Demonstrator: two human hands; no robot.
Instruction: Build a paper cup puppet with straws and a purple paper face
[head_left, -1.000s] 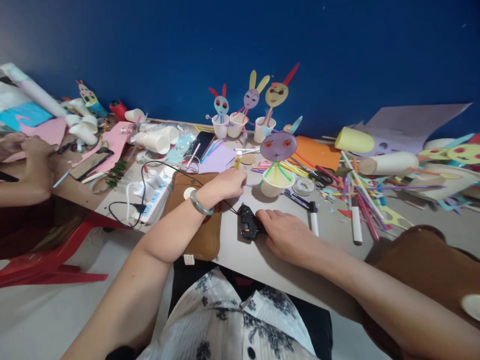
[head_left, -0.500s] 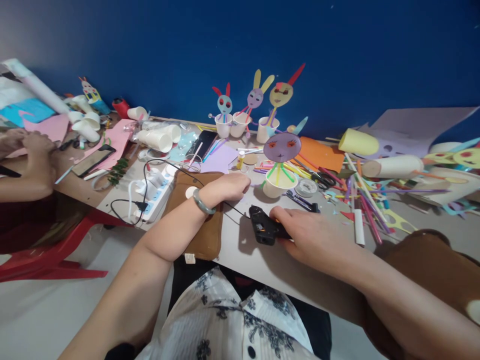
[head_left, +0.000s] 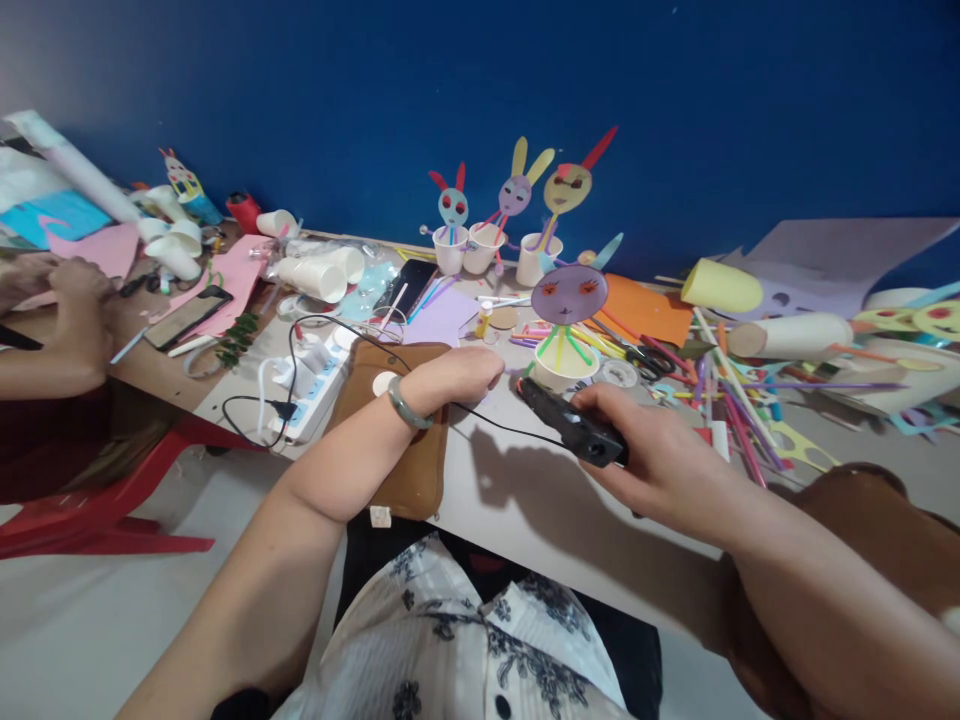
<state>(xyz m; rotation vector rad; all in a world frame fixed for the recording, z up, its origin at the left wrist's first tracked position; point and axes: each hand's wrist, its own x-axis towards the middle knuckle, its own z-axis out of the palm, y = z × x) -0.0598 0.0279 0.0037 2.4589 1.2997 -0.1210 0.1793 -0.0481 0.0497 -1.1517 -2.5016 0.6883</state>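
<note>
My right hand (head_left: 641,440) is wrapped round a black hot glue gun (head_left: 574,422), raised above the table with its nozzle pointing to the upper left. A thin cord trails left from it. Just behind the gun stands a white paper cup (head_left: 568,372) bearing a purple oval paper face (head_left: 570,294) on green and yellow strips. To the left, my left hand (head_left: 476,374) is closed, fingers curled down and out of sight; whatever it may hold is hidden. The left wrist rests over a brown zipped pouch (head_left: 405,470).
A white power strip (head_left: 319,390) with plugs lies left of the pouch. Three cup figures (head_left: 486,250) stand by the blue wall. Scissors (head_left: 651,362), straws and paper scraps spread to the right. At far left are another person's hands (head_left: 71,285).
My right hand has lifted the glue gun from near the tabletop and turned it, its nozzle now up by the cup. My left hand has hardly moved.
</note>
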